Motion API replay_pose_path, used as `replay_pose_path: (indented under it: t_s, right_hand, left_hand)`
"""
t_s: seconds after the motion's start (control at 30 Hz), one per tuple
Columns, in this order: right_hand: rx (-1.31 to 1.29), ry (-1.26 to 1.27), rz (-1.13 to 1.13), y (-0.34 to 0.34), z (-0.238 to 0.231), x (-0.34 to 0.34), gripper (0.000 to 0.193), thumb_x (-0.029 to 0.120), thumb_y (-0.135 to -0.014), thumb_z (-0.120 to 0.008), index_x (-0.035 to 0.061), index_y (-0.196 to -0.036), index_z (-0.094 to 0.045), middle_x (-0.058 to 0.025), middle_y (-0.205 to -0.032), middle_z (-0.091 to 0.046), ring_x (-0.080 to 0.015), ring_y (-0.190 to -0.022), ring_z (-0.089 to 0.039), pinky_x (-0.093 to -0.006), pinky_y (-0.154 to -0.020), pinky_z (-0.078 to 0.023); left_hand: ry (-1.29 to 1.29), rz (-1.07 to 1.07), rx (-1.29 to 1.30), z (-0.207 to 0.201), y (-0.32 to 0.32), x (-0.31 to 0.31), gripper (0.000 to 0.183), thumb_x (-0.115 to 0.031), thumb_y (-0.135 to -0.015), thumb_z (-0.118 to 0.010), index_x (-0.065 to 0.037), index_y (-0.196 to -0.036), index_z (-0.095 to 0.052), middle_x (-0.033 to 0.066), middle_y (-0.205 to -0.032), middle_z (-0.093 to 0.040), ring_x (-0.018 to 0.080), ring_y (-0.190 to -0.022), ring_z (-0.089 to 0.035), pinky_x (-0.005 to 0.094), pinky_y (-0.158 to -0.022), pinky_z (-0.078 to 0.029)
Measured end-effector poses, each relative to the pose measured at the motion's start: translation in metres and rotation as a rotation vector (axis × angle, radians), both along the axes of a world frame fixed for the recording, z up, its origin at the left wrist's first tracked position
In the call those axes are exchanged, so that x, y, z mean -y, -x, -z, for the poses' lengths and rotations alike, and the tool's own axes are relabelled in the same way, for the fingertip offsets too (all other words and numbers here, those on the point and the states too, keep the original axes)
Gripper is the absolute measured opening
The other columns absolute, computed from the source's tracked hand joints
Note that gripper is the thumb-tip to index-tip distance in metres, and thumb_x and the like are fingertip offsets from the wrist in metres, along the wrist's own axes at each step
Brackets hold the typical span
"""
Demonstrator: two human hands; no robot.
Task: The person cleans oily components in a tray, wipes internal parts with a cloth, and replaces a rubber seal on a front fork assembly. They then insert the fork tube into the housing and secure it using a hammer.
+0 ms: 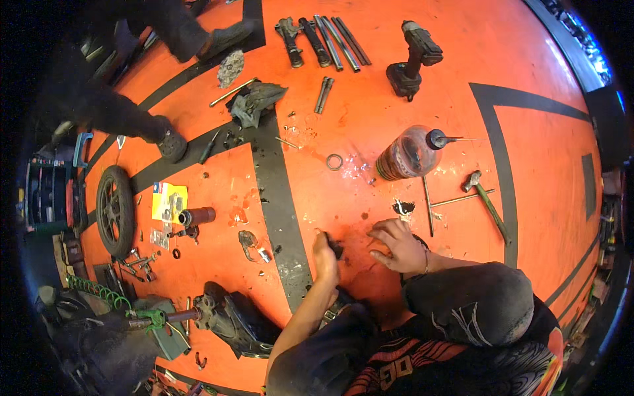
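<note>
My left hand (325,259) is low over the orange floor, its fingers curled about a small dark piece (337,249) that I cannot make out. To its right, my right hand (399,247) has its fingers bent and apart, with nothing visible in them. Just beyond the right hand lies a small black-and-white scrap (403,208). Farther off stands a clear bottle (411,155) with a black spout and dark liquid low inside. A metal ring (335,162) lies left of the bottle. On the right are a T-handle wrench (429,204) and a hammer (487,208) with a green handle.
A cordless impact driver (413,63), fork parts (290,43) and metal tubes (340,43) lie at the back. A grey rag (256,104) is left of centre. At left are a wheel (115,211), a yellow packet (170,201) and a motorcycle's parts (231,317). Another person's foot (172,142) rests nearby.
</note>
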State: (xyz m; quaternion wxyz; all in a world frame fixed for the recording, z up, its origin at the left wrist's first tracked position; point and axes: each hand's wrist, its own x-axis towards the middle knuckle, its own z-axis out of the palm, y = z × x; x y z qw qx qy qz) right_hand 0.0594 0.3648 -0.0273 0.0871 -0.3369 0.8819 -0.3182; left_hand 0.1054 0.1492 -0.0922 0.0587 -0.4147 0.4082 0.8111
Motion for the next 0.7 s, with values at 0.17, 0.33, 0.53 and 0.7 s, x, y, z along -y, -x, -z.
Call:
replay_pose_path:
  t_s: [0.17,0.33,0.53,0.7]
  right_hand:
    - [-0.080,-0.081,0.028,0.003,-0.008,0.014,0.055,0.036,-0.092,-0.065,0.0129,-0.140,-0.053,-0.0114,-0.130,-0.054,-0.0311,-0.117,-0.050,-0.0448,-0.097,-0.036]
    - [-0.064,-0.045,0.052,0.005,0.010,0.019,0.043,0.024,-0.091,-0.065,0.0104,-0.132,-0.061,-0.0101,-0.122,-0.063,-0.0276,-0.113,-0.056,-0.0424,-0.097,-0.039]
    - [-0.054,0.077,0.042,0.011,0.008,0.022,0.032,0.005,-0.082,-0.070,-0.0003,-0.113,-0.067,-0.0159,-0.111,-0.064,-0.0326,-0.098,-0.061,-0.0403,-0.083,-0.050]
    - [0.405,0.025,0.268,0.021,0.002,0.041,0.025,-0.001,-0.084,-0.066,-0.0023,-0.109,-0.065,-0.0160,-0.102,-0.067,-0.0241,-0.086,-0.067,-0.0314,-0.072,-0.053]
  left_hand:
    - [-0.460,0.104,-0.117,-0.030,0.010,-0.039,0.045,-0.044,-0.107,-0.036,-0.007,-0.121,-0.057,0.0069,-0.115,-0.063,0.0204,-0.105,-0.061,0.0367,-0.094,-0.048]
    - [-0.352,0.264,-0.081,-0.022,-0.004,-0.029,0.035,-0.029,-0.106,-0.046,-0.007,-0.131,-0.054,0.0055,-0.127,-0.060,0.0184,-0.113,-0.059,0.0344,-0.099,-0.046]
    - [0.057,0.174,-0.161,-0.017,0.003,-0.041,0.015,-0.015,-0.094,-0.069,-0.002,-0.103,-0.070,0.0063,-0.094,-0.071,0.0135,-0.088,-0.066,0.0275,-0.081,-0.055]
    - [0.035,0.015,-0.200,-0.012,0.003,-0.025,0.015,-0.018,-0.094,-0.071,-0.003,-0.095,-0.068,0.0033,-0.089,-0.070,0.0100,-0.080,-0.064,0.0250,-0.073,-0.054]
